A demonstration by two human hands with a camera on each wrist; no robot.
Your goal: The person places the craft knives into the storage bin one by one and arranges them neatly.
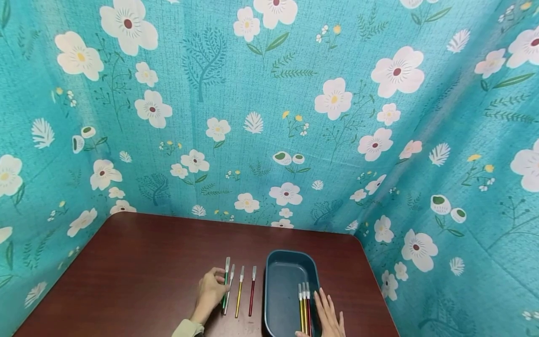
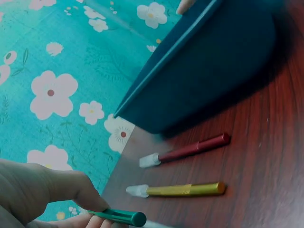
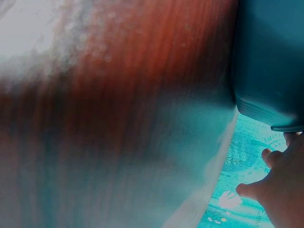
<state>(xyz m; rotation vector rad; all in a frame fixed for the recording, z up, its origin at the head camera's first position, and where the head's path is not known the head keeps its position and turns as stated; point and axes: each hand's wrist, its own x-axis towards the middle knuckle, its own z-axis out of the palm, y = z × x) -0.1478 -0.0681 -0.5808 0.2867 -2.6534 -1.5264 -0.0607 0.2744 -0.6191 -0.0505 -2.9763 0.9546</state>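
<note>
My left hand [image 1: 218, 282] pinches a green pen [image 1: 225, 282] lying on the dark wooden table [image 1: 139, 267]; the left wrist view shows thumb and finger closed on the green pen [image 2: 121, 217]. Beside it lie a silver pen [image 1: 229, 292], a gold pen [image 1: 239, 293] and a red pen [image 1: 251, 294] in a row. The gold pen [image 2: 184, 190] and red pen [image 2: 192, 149] also show in the left wrist view. My right hand [image 1: 326, 309] rests flat, fingers straight, at the right side of a dark blue tray [image 1: 275, 299]. Three pens [image 1: 304, 306] lie inside it.
Teal flowered cloth [image 1: 269, 117] walls the table at the back and both sides. The tray [image 2: 209, 66] stands just right of the pen row. The right wrist view is blurred, showing tabletop [image 3: 118, 118], the tray's wall [image 3: 270, 57] and part of my hand [image 3: 285, 190].
</note>
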